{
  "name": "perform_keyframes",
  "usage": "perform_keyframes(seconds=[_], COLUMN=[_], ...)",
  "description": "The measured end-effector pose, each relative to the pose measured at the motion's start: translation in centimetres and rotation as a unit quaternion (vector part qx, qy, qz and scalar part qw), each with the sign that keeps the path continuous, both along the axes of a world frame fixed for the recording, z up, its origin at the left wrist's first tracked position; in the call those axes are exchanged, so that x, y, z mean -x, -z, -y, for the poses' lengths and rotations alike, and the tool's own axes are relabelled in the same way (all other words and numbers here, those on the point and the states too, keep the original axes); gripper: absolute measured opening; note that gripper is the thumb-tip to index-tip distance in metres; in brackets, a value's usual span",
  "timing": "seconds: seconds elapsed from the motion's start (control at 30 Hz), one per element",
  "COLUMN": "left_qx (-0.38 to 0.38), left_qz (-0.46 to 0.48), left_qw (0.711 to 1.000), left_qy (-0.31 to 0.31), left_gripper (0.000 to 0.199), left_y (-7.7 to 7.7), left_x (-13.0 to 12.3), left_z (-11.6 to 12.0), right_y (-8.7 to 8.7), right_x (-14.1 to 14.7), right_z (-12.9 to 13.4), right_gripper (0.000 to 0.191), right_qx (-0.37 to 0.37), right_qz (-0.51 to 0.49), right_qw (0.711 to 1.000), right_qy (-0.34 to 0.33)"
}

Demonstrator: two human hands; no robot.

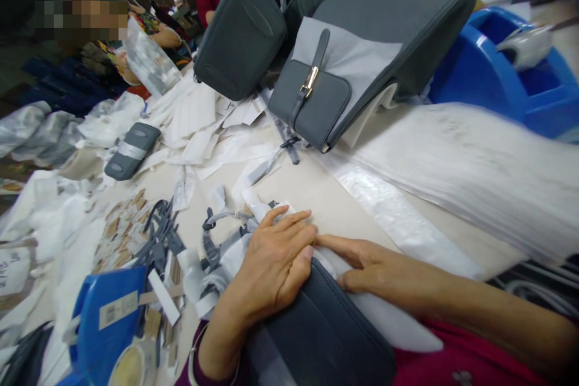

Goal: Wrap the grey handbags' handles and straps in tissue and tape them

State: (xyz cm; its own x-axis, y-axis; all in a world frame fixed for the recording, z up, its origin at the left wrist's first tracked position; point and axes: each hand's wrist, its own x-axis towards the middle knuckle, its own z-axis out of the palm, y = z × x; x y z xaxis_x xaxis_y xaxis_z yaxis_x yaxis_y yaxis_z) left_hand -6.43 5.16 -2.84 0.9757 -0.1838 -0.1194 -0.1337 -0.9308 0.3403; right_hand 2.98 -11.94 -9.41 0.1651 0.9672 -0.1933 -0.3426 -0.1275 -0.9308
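Observation:
A dark blue-grey bag (323,325) lies in front of me at the table's near edge. Its straps and buckles (208,247) stick out at the left, partly wrapped in white sheeting. My left hand (275,259) rests on top of the bag, its fingers stretched out. At the bag's far edge, my right hand (368,262) has thumb and fingers closed around white wrapping sheet (398,319), which runs along the bag's right side. The fingertips of both hands meet; what lies under them is hidden.
Beyond stand a grey backpack (398,24) with a buckled flap and another grey bag (244,36). A small grey case (132,151) lies left. Blue bins (488,66), a blue holder (108,319), a tape roll (129,368), loose straps (160,235) and stacked white sheets (474,163) surround me. Co-workers stand behind.

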Motion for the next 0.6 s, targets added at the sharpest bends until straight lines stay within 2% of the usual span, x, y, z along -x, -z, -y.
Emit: perform_keyframes(seconds=[0.1, 0.17, 0.3, 0.37, 0.47, 0.53, 0.6], left_qx=[-0.010, -0.011, -0.007, -0.005, -0.001, 0.006, 0.015], left_qz=[0.001, 0.002, 0.018, 0.026, 0.035, 0.042, 0.041], left_qw=[1.000, 1.000, 1.000, 1.000, 0.999, 0.999, 0.999], left_qy=[-0.015, -0.014, -0.010, -0.008, 0.001, 0.007, 0.008], left_gripper=[0.027, 0.027, 0.026, 0.027, 0.029, 0.031, 0.032], left_y=[0.3, 0.4, 0.3, 0.1, -0.1, -0.1, -0.1], left_x=[0.1, 0.1, 0.2, 0.2, 0.3, 0.4, 0.5], left_z=[0.1, 0.1, 0.0, 0.0, 0.0, -0.1, -0.2], right_y=[0.5, 0.8, 0.8, 0.5, -0.2, -0.8, -1.1], right_x=[-0.5, -0.6, 0.0, 0.3, 0.6, 0.9, 1.3], right_z=[2.9, 5.0, 7.3, 7.1, 5.8, 4.8, 3.7], right_gripper=[0.058, 0.047, 0.033, 0.030, 0.023, 0.016, 0.009], right_qx=[0.008, 0.002, -0.093, -0.116, -0.121, -0.085, -0.012], right_qz=[0.034, 0.126, 0.333, 0.367, 0.358, 0.339, 0.313], right_qw=[0.999, 0.989, 0.936, 0.921, 0.923, 0.933, 0.945], right_qy=[0.037, 0.071, 0.071, 0.064, 0.068, 0.081, 0.096])
